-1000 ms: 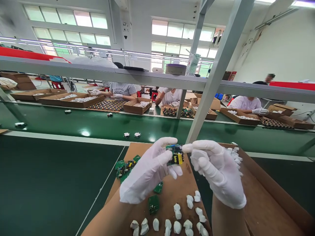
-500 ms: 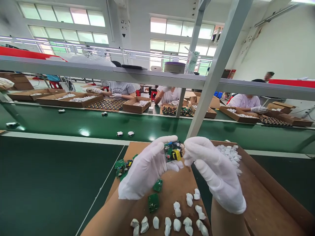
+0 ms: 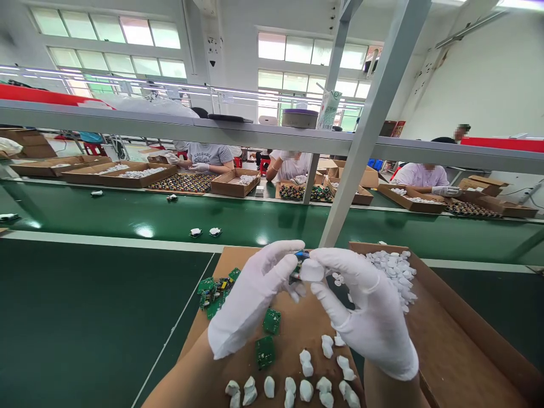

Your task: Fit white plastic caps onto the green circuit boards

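1. A pile of green circuit boards [image 3: 215, 292] lies on a cardboard sheet [image 3: 289, 343].
2. Left hand [image 3: 257, 297], gloved: fingers clamp a partly hidden component board [image 3: 301, 255].
3. White disc [image 3: 312, 272] overlaps that board in view; contact cannot be told.
4. Right hand [image 3: 368, 306], gloved: fingers pinch the disc.
5. An open box [image 3: 457, 351] holds more discs [image 3: 393, 272].

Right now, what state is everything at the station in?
Left hand: gloved, closed on the held board
Held board: mostly hidden
Right hand: gloved, pinching a white piece
White piece: up by the held board; contact unclear
Two loose boards: lying flat
Board pile: jumbled
White lumps: spread out
Cardboard box: open-topped, white discs heaped toward far end
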The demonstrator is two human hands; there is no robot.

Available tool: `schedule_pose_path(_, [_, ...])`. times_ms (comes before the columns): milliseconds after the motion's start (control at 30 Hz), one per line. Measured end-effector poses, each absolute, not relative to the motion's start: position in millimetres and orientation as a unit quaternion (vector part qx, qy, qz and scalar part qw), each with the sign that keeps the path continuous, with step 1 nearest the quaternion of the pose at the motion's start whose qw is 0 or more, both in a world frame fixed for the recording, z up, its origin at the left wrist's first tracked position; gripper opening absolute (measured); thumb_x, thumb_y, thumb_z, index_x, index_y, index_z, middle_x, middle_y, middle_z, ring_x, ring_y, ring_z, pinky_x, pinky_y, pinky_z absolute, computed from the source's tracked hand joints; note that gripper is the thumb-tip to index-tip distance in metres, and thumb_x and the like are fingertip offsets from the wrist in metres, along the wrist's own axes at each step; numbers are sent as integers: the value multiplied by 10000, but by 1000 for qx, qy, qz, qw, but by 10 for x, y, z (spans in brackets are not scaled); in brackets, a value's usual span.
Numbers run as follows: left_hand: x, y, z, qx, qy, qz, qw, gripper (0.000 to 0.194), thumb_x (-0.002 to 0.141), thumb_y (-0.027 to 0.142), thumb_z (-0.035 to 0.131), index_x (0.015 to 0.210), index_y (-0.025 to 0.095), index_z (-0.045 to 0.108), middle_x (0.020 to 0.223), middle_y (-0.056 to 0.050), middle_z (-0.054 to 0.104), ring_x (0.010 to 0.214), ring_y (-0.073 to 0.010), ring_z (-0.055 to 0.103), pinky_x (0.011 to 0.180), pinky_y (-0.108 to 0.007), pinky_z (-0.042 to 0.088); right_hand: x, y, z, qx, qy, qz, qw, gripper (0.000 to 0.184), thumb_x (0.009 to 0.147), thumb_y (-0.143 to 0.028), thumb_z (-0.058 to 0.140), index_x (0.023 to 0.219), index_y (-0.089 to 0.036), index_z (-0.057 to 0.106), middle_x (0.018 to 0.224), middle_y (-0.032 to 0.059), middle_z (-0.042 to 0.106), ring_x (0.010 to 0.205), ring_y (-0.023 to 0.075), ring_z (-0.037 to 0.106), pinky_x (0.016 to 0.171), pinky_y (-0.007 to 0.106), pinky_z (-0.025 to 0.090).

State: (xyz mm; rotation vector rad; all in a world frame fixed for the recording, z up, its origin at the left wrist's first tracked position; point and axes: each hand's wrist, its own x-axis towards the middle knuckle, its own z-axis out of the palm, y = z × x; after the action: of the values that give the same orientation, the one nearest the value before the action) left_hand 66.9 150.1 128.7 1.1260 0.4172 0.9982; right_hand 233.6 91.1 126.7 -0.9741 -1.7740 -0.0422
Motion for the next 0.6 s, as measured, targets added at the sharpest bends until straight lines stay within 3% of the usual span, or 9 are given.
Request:
schedule_pose_path(133, [664,1494,1295,511,184,456,705,401,839,461,794,1071,145,710,747,0,643,574,-98,603,491,-188,504,2306,933,1278,-425,-745,4,514,325,886,-58,657,1153,-243,640,1071,-13,724,934,119,683,893,256,565])
schedule_pose_path(333, [674,1494,1294,475,149,446,744,383,856,453,777,1061,147,673,730,12,632,525,-80,587,495,-189,495,2213,971,1247,-382,-728,-9,569,221,933,-87,641,1109,-220,658,1001,13,733,870,133,670,858,313,572])
schedule_pose_path(500, [677,1466,1290,538,217,486,654,423,872,475,749,1116,148,639,771,4,631,559,-103,597,495,-211,491,2170,1017,1163,-423,-687,1,591,288,949,-124,644,1213,-237,632,1051,34,704,949,164,680,887,356,574])
schedule_pose_path(600, [651,1437,1315,555,211,476,649,387,906,474,700,1112,151,639,761,11,592,569,-108,579,500,-220,480,2196,1076,1188,-392,-711,-9,584,241,941,-137,668,1151,-252,640,1083,37,714,1063,193,668,963,394,551])
